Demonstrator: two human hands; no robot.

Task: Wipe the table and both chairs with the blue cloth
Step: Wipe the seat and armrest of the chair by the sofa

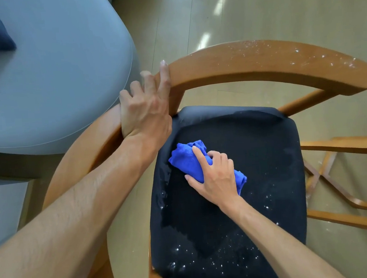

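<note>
The black upholstered seat pad (236,200) of the curved wooden armchair (260,68) carries white specks along its near edge and right side; the centre appears already wiped, judged from its darker, cleaner look. The right hand (215,175) grips the bunched blue microfibre cloth (186,160) against the seat pad at centre-left, fingers curled over the bundle with the index finger extended along its top. This hold probably concentrates pressure for scrubbing. The left hand (145,106) rests on the chair's curved top rail, fingers wrapped loosely over it, likely to steady the chair against the wiping force. The far rail section bears white residue not yet wiped. Beyond lie a grey cushioned sofa (55,82) and pale floor (256,10). No table is visible. No brands, labels or writing are legible.
</note>
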